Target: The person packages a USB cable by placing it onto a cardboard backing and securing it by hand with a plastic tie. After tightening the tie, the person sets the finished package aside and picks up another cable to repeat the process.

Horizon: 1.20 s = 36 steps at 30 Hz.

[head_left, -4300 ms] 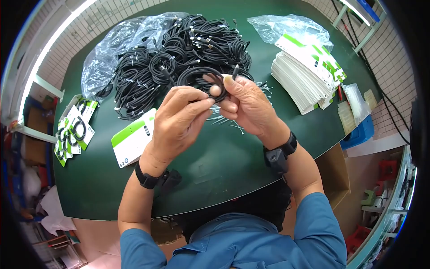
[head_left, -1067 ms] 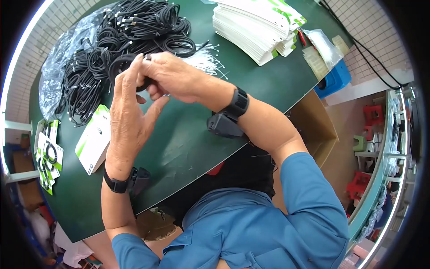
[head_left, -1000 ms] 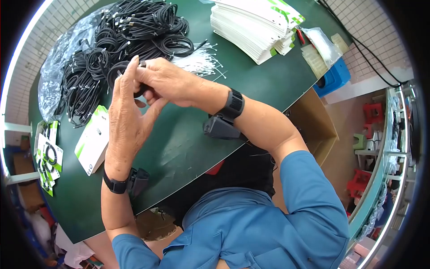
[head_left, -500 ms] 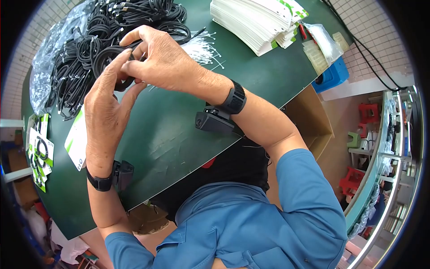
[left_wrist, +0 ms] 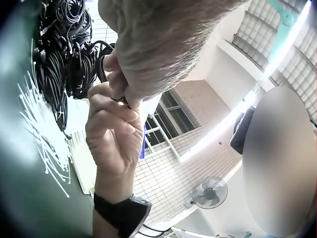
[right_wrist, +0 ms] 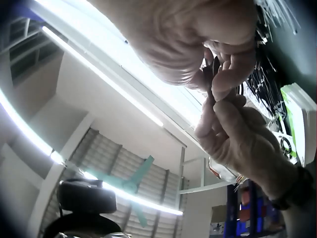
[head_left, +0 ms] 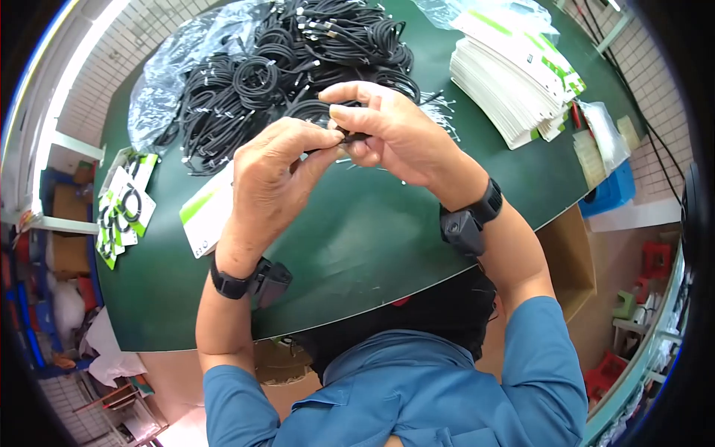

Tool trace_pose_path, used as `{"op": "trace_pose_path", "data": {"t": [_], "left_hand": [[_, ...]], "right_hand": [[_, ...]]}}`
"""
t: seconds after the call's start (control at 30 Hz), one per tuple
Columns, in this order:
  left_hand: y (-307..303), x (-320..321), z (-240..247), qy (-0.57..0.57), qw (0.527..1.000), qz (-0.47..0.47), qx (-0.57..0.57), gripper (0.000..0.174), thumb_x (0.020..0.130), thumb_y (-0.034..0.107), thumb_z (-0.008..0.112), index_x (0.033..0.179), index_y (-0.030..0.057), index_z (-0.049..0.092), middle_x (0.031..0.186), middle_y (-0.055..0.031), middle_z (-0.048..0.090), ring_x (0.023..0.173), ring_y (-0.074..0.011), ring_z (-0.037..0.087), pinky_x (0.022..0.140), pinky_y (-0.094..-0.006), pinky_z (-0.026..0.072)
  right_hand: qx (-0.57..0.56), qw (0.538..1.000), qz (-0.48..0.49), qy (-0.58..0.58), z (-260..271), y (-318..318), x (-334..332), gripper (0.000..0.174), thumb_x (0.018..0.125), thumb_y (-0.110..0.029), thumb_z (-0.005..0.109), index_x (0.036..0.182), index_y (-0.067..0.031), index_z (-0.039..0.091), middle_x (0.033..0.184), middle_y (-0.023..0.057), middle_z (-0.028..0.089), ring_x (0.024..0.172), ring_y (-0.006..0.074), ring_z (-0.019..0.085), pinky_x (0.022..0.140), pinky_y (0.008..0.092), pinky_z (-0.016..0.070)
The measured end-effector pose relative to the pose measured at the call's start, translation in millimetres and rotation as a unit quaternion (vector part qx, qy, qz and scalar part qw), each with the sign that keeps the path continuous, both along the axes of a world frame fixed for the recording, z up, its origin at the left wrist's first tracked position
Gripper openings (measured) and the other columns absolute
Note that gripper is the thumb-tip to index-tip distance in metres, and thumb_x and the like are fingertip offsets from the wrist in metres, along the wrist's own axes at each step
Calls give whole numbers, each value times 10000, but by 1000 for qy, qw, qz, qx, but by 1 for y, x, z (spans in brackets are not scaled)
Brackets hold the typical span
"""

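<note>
While the cable (head_left: pixel 313 113) hung in the air over the middle of the table (head_left: pixel 357 246), the left hand (head_left: pixel 272 175) and the right hand (head_left: pixel 398 134) both pinched it with curled fingers. In the head view its loops looked loose. I think the coil could have sprung open if one pinch slipped. It could also have dropped onto the pile (head_left: pixel 298 59) just behind it and got mixed up with the rest. I counted two hands and one held cable. One big pile had too many cables to count. One heap of white ties (head_left: pixel 441 119) lay to the right of the hands, and one stack of cards (head_left: pixel 510 86) sat far right. One card (head_left: pixel 202 220) lay near the left, and a small bunch of packs (head_left: pixel 123 212) at the left edge was too crowded to count.

In the left wrist view, the right hand (left_wrist: pixel 116 134) had its fingers curled tight on a small bit of cable (left_wrist: pixel 120 99). One heap of ties (left_wrist: pixel 44 144) lay spread out below, and a dropped cable could have knocked them about.

In the right wrist view, the left hand (right_wrist: pixel 242 139) and the right hand (right_wrist: pixel 188 39) met on one thin dark bit of cable (right_wrist: pixel 212 79). Only fingertips held it, so a hard tug could have pulled it free.
</note>
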<state>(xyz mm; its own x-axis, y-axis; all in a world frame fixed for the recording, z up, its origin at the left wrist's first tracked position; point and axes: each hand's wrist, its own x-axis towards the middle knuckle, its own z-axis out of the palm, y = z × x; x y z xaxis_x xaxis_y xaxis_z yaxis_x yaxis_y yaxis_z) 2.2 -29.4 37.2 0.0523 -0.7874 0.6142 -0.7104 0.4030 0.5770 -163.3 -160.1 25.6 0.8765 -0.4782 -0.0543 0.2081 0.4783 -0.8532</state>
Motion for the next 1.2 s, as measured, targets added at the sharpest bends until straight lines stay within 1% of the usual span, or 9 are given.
{"op": "trace_pose_path", "data": {"t": [0.03,0.13,0.27,0.4,0.53,0.67,0.8,1.1,1.2], "left_hand": [[0,1,0,13,1000,-9,0,178,856,10,845,1014,35,766,904,-81,752,718,-158,688,612,-290,523],[1,3,3,55,998,-8,4,157,864,12,841,1000,32,767,882,-80,749,711,-163,690,617,-294,529],[1,6,4,67,998,-13,-6,142,868,7,834,992,29,768,858,-82,744,717,-179,698,624,-302,535],[3,10,9,30,999,-40,-4,157,857,4,832,999,35,773,853,-85,735,729,-207,702,634,-312,542],[4,5,7,-44,997,-67,-5,197,844,6,831,1028,54,783,868,-85,724,745,-238,699,647,-327,549],[6,0,10,-94,990,-101,4,267,835,-24,819,1083,72,799,898,-81,727,769,-223,710,672,-307,557],[10,-6,16,-107,988,-105,29,314,835,-34,814,1125,86,809,920,-79,726,775,-210,710,663,-305,554],[24,2,9,-53,990,-129,24,279,838,-18,816,1097,84,796,950,-87,717,773,-224,700,643,-329,555],[31,3,11,-82,989,-121,21,263,836,-15,819,1080,77,790,956,-89,717,769,-227,696,641,-327,556]], "right_hand": [[0,1000,2,-6,4,1,-2,505,1001,-184,744,1411,10,521,1031,62,649,705,74,581,568,197,457],[-235,964,-62,111,22,4,-8,510,990,-191,749,1412,4,540,1053,52,657,771,84,617,594,218,492],[-435,885,-164,31,14,-1,-4,490,935,-155,778,1368,-12,599,1060,45,677,856,99,651,619,252,520],[-565,824,-38,-8,23,0,-14,422,886,-110,797,1275,-21,659,1064,74,685,912,121,662,626,291,527],[-618,781,-60,-73,-5,-1,-1,306,871,-93,806,1149,-21,702,976,106,694,790,155,669,616,298,534],[-558,814,113,116,22,-7,-17,230,899,-103,795,1077,5,698,854,112,685,657,185,670,594,305,543],[-498,854,119,87,19,-12,-19,194,920,-105,782,1036,20,689,767,98,671,578,192,671,570,306,543],[-478,865,144,55,32,3,-21,220,914,-93,800,1062,14,677,775,65,676,626,147,697,563,295,540],[-400,902,143,75,33,3,-23,269,896,-132,815,1077,12,677,806,52,676,614,124,686,566,271,534]]}}
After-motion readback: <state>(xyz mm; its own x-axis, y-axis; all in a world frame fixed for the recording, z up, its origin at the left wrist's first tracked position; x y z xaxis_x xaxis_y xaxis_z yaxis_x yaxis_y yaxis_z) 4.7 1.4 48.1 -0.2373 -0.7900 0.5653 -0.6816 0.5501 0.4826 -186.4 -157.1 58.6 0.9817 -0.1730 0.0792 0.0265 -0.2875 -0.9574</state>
